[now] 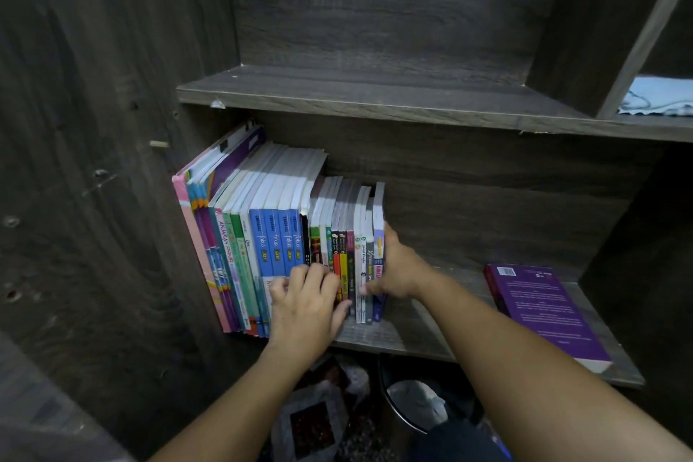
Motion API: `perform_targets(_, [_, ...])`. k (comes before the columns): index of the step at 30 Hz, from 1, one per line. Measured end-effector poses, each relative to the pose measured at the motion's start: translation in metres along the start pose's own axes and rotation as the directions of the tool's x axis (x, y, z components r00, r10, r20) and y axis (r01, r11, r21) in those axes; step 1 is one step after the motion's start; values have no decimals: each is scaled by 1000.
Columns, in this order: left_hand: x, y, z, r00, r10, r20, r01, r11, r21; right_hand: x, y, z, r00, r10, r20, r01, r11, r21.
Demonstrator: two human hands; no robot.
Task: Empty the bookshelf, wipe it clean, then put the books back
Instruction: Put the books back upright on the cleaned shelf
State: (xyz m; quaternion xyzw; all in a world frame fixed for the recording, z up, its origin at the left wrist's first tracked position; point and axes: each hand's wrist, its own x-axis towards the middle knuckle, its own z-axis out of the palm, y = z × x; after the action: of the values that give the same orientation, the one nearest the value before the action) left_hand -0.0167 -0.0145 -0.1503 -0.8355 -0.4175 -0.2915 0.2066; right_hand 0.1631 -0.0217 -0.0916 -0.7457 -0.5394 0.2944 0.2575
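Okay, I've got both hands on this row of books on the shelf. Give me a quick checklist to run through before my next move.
1. The row of books stands spine-out against the left wall: ok.
2. The right hand clasps the row's right end: ok.
3. The left hand is curled over the shorter spines: ok.
4. The purple book is in the row: not ok. It lies flat at the right end of the shelf, apart from the row.
5. There is bare shelf between the row and the purple book: ok.
6. The shelf is wiped clean: cannot tell.
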Motion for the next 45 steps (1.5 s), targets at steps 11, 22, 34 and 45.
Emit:
perform_targets(11, [30,19,-1,964,-143,226,107,980,165,-6,-20,-37,987,-159,14,160,978,-137])
perform_targets(22, [39,33,-1,980,-199,32,199,980,-23,-23,-8,-54,984,-152,-97,140,984,-113])
perform_targets(34, [44,47,-10,990,-88,107,66,978,196,-40,2,-59,985,-143,-92,137,988,-67])
perform_targets(45, [43,61,-33,986,-162,33,165,978,-130,-16,1,-43,971,-154,-186,157,988,5])
